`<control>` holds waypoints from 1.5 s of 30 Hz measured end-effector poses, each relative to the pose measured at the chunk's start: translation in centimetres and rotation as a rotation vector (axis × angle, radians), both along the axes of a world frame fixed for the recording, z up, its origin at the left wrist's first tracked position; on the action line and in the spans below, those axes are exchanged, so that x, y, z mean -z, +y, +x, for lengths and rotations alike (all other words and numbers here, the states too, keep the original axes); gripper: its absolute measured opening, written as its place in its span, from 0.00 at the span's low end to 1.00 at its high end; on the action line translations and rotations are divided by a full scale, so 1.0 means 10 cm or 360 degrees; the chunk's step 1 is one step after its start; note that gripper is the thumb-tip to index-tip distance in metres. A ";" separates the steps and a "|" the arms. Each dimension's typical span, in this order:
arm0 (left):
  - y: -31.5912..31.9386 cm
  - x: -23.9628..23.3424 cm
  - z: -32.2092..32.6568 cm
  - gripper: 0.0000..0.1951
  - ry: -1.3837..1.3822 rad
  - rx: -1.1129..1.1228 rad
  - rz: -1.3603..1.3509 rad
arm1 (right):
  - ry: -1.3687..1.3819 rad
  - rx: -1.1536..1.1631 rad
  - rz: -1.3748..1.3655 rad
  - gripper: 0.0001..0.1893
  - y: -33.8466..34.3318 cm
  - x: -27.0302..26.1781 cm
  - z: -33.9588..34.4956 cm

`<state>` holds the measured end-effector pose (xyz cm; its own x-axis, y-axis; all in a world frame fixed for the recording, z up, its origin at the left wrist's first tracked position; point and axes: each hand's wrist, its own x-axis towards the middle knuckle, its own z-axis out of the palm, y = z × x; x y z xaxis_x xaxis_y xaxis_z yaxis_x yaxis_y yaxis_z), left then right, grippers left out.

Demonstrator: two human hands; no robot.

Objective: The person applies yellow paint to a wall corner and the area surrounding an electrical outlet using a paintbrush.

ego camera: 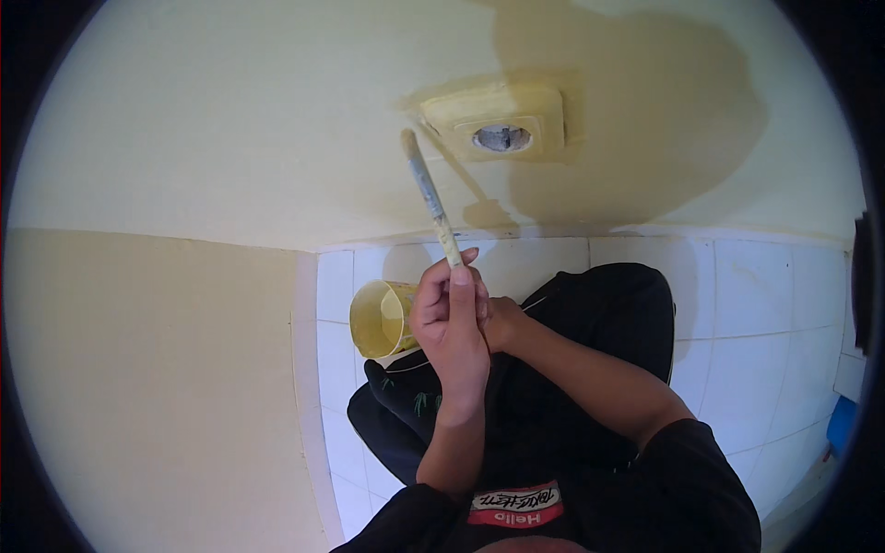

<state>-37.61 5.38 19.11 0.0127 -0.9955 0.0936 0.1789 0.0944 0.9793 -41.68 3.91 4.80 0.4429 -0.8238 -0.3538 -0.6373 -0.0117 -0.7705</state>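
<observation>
My left hand point(453, 332) grips the paint-crusted handle of a slim paintbrush point(427, 190). The brush points up towards the wall, its bristles close to the left edge of a wall socket point(508, 104). Yellow paint covers the socket's frame, and its round recess is grey with paint marks. My right hand point(503, 321) is mostly hidden behind the left one, so what its fingers do does not show. Just left of my left hand is a plastic tub point(380, 319) with yellow paint inside, its mouth facing me.
A pale yellow wall point(242, 138) rises ahead, and another wall point(159, 373) stands at left. White tiles point(747, 290) cover the floor. My bent legs in black trousers point(594, 311) are under my arms. A blue object point(841, 425) and a dark one point(862, 283) appear at the right rim.
</observation>
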 end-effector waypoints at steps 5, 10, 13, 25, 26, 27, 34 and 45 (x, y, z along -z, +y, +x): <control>-0.06 -0.03 -0.09 0.11 -0.0012 -0.0075 -0.0034 | 0.0027 -0.0055 -0.0093 0.14 -0.02 0.21 0.07; -0.06 -0.01 -0.03 0.07 -0.0007 -0.0160 -0.0055 | 0.0105 -0.0152 -0.0072 0.14 -0.01 -0.01 0.05; -0.06 0.02 -0.04 0.05 -0.0144 -0.0293 -0.0073 | 0.0151 -0.0199 -0.0070 0.14 -0.02 -0.04 0.05; -0.07 -0.09 -0.14 0.12 -0.0039 -0.0204 -0.0033 | 0.0086 -0.0149 -0.0046 0.15 -0.03 0.32 0.18; -0.08 -0.10 -0.16 0.12 -0.0032 -0.0203 -0.0035 | 0.0070 -0.0146 -0.0035 0.15 -0.02 0.32 0.16; -0.08 -0.10 -0.14 0.12 -0.0029 -0.0213 -0.0036 | 0.0050 -0.0156 -0.0023 0.15 0.00 0.25 0.15; -0.14 -0.11 -0.18 0.12 -0.0035 -0.0205 -0.0035 | 0.0151 -0.0237 0.0046 0.16 -0.06 -0.02 0.02; -0.12 -0.07 -0.20 0.12 -0.0067 -0.0237 0.0078 | 0.0068 -0.0166 0.0010 0.19 -0.02 -0.15 -0.06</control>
<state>-39.64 4.22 19.79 0.1575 -0.9863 0.0488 0.1252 0.0690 0.9897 -42.27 3.70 6.35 0.5107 -0.7715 -0.3795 -0.6652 -0.0748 -0.7429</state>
